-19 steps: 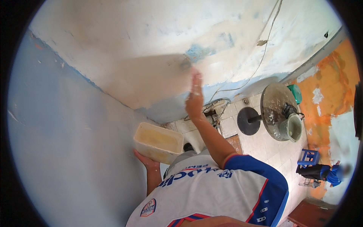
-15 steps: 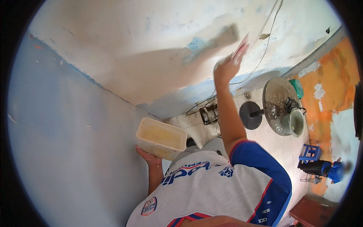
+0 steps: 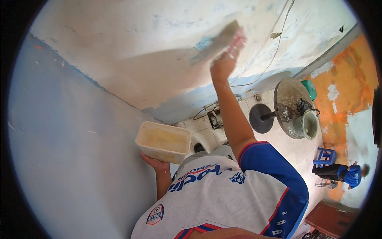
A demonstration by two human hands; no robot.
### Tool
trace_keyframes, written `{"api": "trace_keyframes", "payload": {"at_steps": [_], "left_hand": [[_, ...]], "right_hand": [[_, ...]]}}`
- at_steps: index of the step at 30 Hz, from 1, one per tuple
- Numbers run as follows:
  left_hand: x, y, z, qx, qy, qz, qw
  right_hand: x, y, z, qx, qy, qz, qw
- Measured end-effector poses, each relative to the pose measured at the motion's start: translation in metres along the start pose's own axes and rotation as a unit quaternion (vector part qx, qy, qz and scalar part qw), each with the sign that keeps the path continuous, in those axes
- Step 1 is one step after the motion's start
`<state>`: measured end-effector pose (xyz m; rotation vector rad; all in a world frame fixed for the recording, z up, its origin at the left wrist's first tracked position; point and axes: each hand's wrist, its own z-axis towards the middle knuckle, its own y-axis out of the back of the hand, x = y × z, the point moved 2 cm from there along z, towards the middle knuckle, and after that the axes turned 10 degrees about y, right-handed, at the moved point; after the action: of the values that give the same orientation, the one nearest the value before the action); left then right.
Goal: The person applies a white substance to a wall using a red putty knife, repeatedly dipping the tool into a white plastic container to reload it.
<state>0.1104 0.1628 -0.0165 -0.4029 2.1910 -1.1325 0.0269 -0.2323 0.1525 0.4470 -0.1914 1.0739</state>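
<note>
My left hand (image 3: pixel 156 162) is closed on the lower side of a cream plastic tub (image 3: pixel 161 154), holding it from below. The tub is rectangular, and a pale yellowish layer shows inside. Up at the patchy white and blue wall (image 3: pixel 159 71), my right hand (image 3: pixel 223 67) grips a thin, flat pinkish piece (image 3: pixel 237 41), blurred by motion. Whether this piece touches the wall I cannot tell. Its dark shadow falls on the wall beside a bright blue patch (image 3: pixel 203 43).
A thin cable (image 3: pixel 276 55) hangs along the wall. To the right stands a round table (image 3: pixel 283 95) with a grey bucket (image 3: pixel 307 125) and a black plastic bag (image 3: pixel 304 105). Farther right are a blue stool (image 3: pixel 325 156) and a person in blue (image 3: pixel 350 175) by an orange and white wall.
My right hand and the pinkish piece have swung left along the wall. The tub in my left hand sits slightly farther left, and the view has shifted a little.
</note>
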Motion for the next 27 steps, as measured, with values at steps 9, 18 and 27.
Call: {"api": "trace_keyframes", "payload": {"at_steps": [9,18,27], "left_hand": [[0.011,-0.004,-0.007,-0.06,-0.008,0.003,0.998],[0.017,0.031,-0.004,-0.03,-0.004,0.014,0.999],[0.011,0.007,-0.001,-0.034,-0.029,0.024,0.999]], "right_hand": [[0.053,-0.052,-0.213,0.225,0.06,0.119,0.965],[-0.047,-0.016,-0.056,0.026,-0.096,-0.051,0.994],[0.05,-0.023,-0.23,0.343,-0.034,0.251,0.905]]}}
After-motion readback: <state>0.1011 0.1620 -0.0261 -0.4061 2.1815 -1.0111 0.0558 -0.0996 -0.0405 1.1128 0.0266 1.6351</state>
